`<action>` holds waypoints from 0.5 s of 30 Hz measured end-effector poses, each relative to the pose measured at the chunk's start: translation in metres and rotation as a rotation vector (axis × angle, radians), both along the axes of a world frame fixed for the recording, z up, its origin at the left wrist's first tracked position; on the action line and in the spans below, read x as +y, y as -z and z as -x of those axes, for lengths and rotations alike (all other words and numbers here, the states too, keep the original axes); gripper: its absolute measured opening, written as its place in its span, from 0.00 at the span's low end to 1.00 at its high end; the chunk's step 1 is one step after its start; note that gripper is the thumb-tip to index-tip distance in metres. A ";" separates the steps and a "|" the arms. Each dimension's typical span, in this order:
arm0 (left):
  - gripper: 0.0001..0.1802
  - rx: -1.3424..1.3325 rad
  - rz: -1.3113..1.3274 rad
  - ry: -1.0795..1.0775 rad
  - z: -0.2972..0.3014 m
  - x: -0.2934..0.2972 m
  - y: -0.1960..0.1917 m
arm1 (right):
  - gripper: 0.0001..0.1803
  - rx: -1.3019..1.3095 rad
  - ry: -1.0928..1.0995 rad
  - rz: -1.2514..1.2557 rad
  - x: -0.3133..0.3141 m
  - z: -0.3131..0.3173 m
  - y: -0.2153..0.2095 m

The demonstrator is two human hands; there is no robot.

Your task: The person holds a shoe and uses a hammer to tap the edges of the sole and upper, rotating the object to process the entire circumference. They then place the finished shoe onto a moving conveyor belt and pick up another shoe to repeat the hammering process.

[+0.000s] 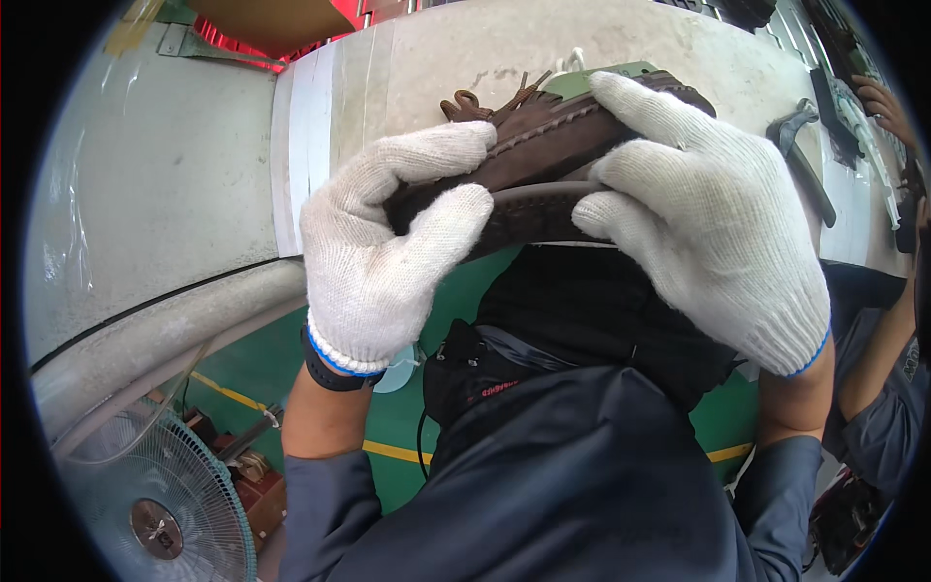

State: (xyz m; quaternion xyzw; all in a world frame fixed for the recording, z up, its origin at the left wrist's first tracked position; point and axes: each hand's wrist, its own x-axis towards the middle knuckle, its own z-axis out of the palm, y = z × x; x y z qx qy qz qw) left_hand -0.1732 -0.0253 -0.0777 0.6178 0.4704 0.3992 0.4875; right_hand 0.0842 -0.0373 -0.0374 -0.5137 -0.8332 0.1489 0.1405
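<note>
The person wears white ribbed-knit gloves (722,209) with blue-edged cuffs (341,357), a black wristband (335,375) and a dark navy shirt (553,475).

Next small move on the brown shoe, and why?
Perhaps let the right hand press its thumb along the near edge of the brown shoe: the left hand holds the left end, and both thumbs rest by that edge.

Both arms (328,422) reach forward, well apart.
Left grip (359,228) clasps in a C; right grip (727,213) pinches, fingers (648,107) parted.
</note>
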 end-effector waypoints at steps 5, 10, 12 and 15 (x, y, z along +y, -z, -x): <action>0.10 0.049 0.021 0.092 0.000 0.013 -0.014 | 0.13 0.004 -0.007 -0.010 0.002 0.002 0.004; 0.09 0.143 0.013 0.153 -0.003 0.023 -0.019 | 0.14 0.053 -0.038 -0.089 0.003 0.002 0.009; 0.11 0.226 0.007 0.184 -0.005 0.029 -0.021 | 0.15 0.048 -0.034 -0.097 0.003 0.002 0.010; 0.15 0.417 -0.121 0.272 -0.013 0.040 -0.026 | 0.15 0.021 0.003 -0.101 0.002 0.004 0.010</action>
